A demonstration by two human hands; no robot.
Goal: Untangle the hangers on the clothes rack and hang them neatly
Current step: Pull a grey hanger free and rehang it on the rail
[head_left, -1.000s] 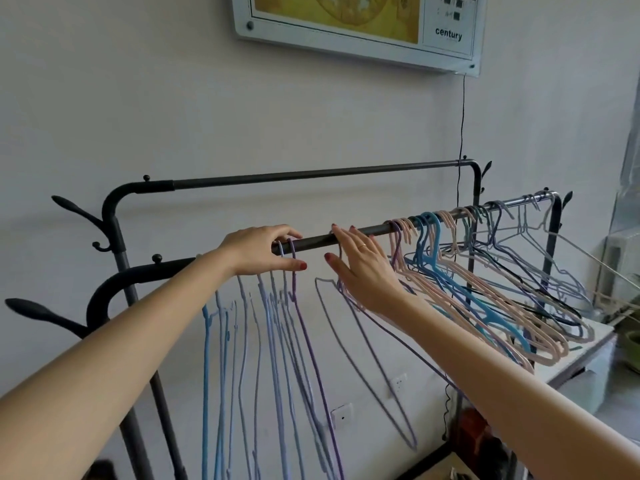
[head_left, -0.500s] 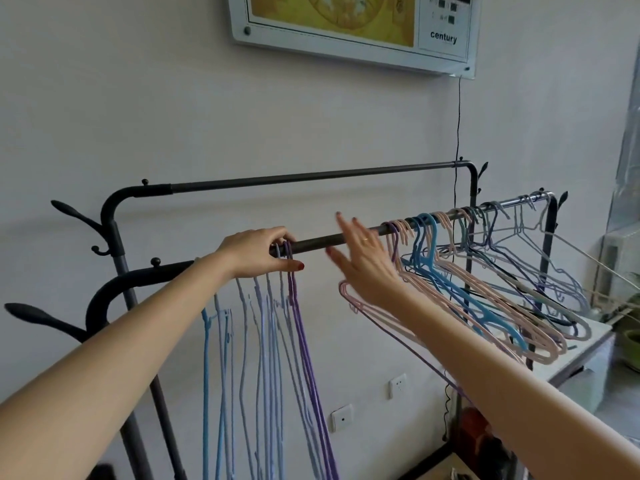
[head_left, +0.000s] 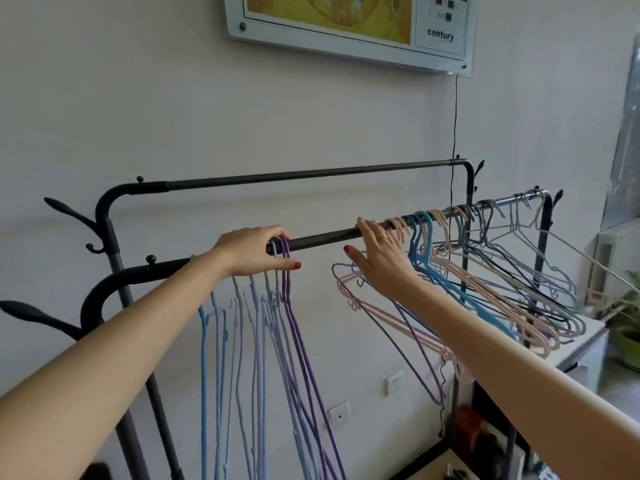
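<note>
A dark clothes rack has a front rail [head_left: 322, 237] and a higher back rail [head_left: 311, 174]. On the left of the front rail, blue, lilac and purple hangers [head_left: 277, 341] hang straight down in a tight row. My left hand [head_left: 256, 251] curls over the rail there, thumb under, and holds their hooks together. To the right hangs a tangled bunch of pink, blue and dark hangers [head_left: 485, 289]. My right hand [head_left: 381, 261] reaches up with straight fingers and touches the rail beside the pink hooks. A pink hanger [head_left: 346, 289] and a purple hanger [head_left: 415, 358] slant out below that hand.
A white cabinet [head_left: 581, 344] stands under the tangled bunch, with a potted plant [head_left: 627, 327] to its right. A framed board [head_left: 346, 22] hangs on the wall, its cord [head_left: 455, 116] dropping behind the rack. Coat hooks [head_left: 65, 209] stick out at the rack's left end.
The purple hanger that hung apart now sits with the straight row under my left hand. My right hand has moved right to the tangled bunch's pink hooks.
</note>
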